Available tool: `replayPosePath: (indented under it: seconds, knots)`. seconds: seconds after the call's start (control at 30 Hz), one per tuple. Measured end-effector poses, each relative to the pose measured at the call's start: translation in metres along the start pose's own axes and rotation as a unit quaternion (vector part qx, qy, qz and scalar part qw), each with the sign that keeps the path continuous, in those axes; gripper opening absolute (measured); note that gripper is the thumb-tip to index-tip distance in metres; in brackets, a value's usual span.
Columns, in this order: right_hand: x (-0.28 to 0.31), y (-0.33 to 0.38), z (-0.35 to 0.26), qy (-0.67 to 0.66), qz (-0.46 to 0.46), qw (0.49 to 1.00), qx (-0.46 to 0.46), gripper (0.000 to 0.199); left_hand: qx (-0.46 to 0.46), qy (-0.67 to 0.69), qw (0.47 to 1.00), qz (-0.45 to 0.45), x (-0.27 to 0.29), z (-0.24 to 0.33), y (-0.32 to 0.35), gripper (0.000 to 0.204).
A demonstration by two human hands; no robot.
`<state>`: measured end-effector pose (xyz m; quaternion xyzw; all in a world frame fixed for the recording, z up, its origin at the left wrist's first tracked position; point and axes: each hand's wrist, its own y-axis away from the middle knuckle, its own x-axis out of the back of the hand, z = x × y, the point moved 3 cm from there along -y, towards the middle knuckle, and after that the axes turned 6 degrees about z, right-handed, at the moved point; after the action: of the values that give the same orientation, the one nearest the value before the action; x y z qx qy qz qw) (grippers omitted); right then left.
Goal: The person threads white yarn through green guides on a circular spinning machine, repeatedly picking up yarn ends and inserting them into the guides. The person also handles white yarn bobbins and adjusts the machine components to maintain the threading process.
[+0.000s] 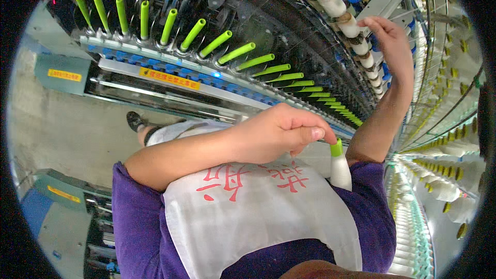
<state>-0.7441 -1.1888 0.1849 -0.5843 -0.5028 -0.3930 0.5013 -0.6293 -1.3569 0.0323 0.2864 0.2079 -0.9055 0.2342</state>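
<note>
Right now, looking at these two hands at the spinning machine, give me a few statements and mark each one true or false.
1. The left hand pinches the green tip of a white bobbin. True.
2. The right hand rests flat on the white apron. False: it is raised to the row of wound bobbins on the machine.
3. The row of green tubes on the frame stands bare, with no yarn wound on. True.
4. The sleeves are red. False: they are purple.
5. The white bobbin is slotted onto the machine. False: it is held in front of the apron, apart from the frame.
</note>
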Motion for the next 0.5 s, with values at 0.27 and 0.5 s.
replayPosePath:
  seconds: [0.27,0.5]
  knots:
    - [-0.033,-0.079,0.033,0.163,0.116,0.962,0.187,0.020,-0.151,-0.084,0.983,0.054,0.021,-0.019,0.008,0.021]
    - [-0.043,-0.086,0.034,0.172,0.129,0.946,0.243,0.019,-0.151,-0.205,0.966,0.050,0.026,-0.028,0.018,0.020]
